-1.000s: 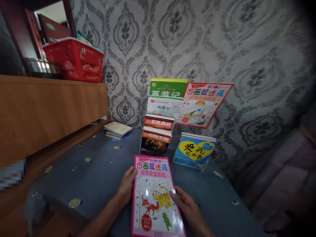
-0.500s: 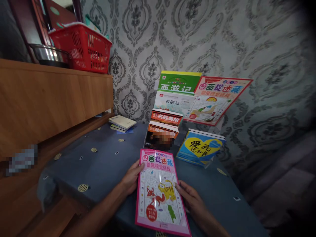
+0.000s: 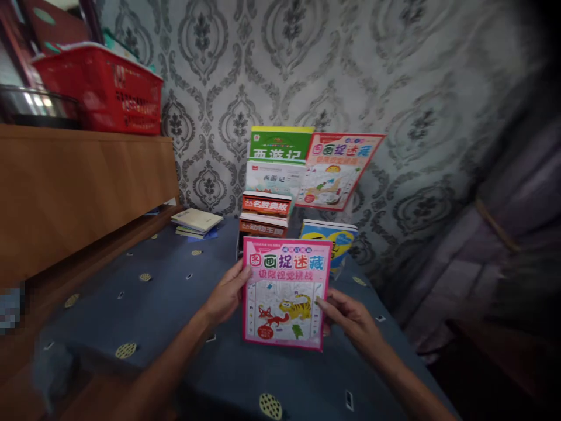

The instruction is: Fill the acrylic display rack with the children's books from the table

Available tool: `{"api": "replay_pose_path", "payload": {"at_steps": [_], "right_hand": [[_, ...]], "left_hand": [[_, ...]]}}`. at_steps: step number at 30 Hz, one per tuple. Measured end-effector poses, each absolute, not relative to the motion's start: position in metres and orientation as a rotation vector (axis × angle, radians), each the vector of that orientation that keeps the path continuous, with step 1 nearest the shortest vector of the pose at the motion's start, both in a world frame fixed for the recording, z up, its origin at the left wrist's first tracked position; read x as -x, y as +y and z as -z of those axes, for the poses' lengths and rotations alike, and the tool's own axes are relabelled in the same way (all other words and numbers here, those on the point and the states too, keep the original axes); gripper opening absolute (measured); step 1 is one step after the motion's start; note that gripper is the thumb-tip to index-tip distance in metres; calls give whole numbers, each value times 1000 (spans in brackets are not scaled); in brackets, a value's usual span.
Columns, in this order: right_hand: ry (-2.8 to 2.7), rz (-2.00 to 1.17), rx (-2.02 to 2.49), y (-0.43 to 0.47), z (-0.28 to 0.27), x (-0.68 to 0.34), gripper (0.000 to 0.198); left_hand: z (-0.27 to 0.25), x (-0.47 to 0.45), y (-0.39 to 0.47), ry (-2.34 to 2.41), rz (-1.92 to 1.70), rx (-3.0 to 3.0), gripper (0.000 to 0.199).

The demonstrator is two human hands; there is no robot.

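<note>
Between my two hands a pink picture book [image 3: 287, 295] is held up over the table, its cover with a fox and a yellow tiger facing me. My left hand [image 3: 225, 295] grips its left edge, thumb on the cover. My right hand [image 3: 346, 313] pinches the right edge, thumb in front and fingers behind. Just beyond the book stands a tiered row of books, with a green book [image 3: 280, 143] at the top, a white book [image 3: 274, 178] and an orange-titled book [image 3: 266, 206] below. A red-edged picture book [image 3: 339, 175] leans at their right. The pink book partly covers a blue book [image 3: 344, 234].
A small stack of books [image 3: 197, 220] lies at the table's back left. The table has a dark blue patterned cloth [image 3: 170, 327]. On the wooden cabinet [image 3: 87, 193] at left sit a red basket [image 3: 96, 88] and a metal basin [image 3: 39, 105]. A grey curtain [image 3: 477, 234] hangs at right.
Both hands have raised the pink picture book and tilted it more upright, toward the tiered books; it now overlaps the blue book. The view has turned to the right.
</note>
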State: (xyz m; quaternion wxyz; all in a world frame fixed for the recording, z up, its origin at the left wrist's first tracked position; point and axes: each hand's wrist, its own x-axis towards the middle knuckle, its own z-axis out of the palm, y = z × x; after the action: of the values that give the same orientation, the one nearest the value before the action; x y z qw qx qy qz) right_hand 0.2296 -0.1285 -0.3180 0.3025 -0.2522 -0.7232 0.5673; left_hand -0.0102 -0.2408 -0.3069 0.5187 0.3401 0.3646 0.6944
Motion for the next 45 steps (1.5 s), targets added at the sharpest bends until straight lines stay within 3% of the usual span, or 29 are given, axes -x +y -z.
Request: {"api": "replay_pose_path", "payload": {"at_steps": [9, 14, 20, 29, 39, 45], "right_hand": [[-1998, -1259, 571, -145, 334, -244, 41], [-2039, -1127, 570, -147, 317, -246, 34], [-2031, -1092, 503, -125, 299, -251, 35], [-1902, -1017, 500, -72, 247, -285, 33], [-1792, -602, 301, 17, 137, -309, 21], [-1752, -476, 250, 70, 104, -299, 23]], "left_hand": [[302, 30, -276, 1541, -1212, -1504, 46], [289, 37, -269, 1640, -1080, -1831, 42], [269, 33, -238, 1623, -1032, -1802, 44], [194, -17, -180, 1490, -1197, -1904, 28], [70, -48, -89, 1394, -1356, -2250, 25], [30, -49, -46, 1486, -1425, -2352, 23]]}}
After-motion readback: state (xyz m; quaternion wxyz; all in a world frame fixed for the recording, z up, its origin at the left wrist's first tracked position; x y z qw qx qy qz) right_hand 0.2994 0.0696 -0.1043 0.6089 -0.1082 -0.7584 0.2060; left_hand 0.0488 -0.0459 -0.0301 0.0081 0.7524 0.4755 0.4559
